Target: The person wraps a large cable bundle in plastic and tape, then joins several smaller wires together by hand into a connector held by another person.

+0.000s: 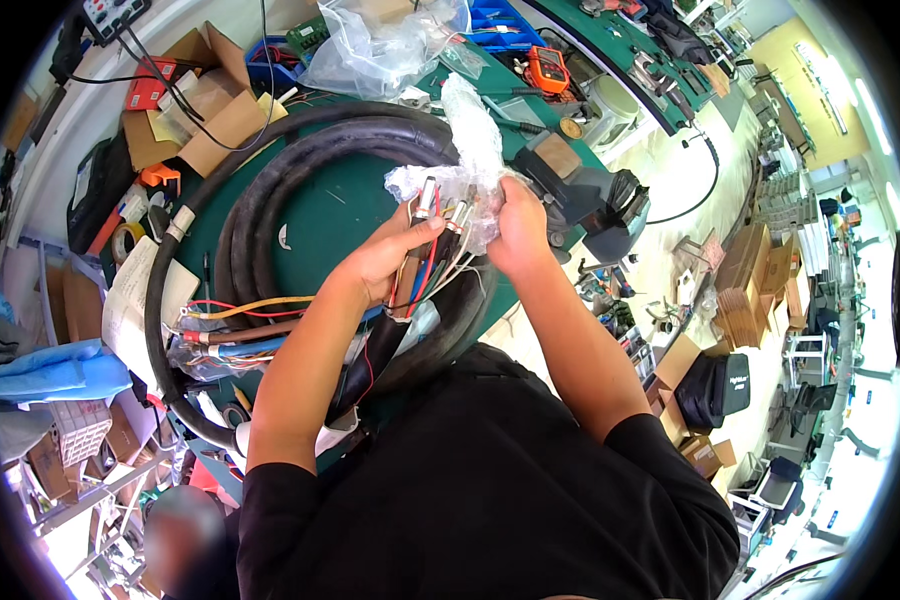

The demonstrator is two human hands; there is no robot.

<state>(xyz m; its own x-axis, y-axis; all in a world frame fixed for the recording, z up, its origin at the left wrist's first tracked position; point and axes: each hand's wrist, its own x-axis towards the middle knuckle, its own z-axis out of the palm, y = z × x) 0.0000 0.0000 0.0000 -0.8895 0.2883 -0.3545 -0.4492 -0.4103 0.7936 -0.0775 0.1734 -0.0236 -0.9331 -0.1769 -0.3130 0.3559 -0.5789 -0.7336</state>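
Note:
My left hand (pixel 395 255) grips a bundle of coloured wires (pixel 416 286) with silver metal ends (pixel 428 197) at the end of a thick black cable (pixel 358 369). My right hand (pixel 517 225) is closed on a crumpled clear plastic bag (pixel 473 120), which surrounds some of the metal ends. Coils of thick black hose (pixel 272 190) lie on the green bench (pixel 322 210) beneath them. More coloured wire ends (pixel 245 343) rest to the left, partly in plastic.
An open cardboard box (pixel 210 120), an orange meter (pixel 547 70) and blue trays (pixel 495 25) sit at the back. Papers (pixel 130 310) and blue cloth (pixel 60 375) are at the left. Cartons (pixel 745 290) stand along the right. Another person (pixel 190 545) is at the lower left.

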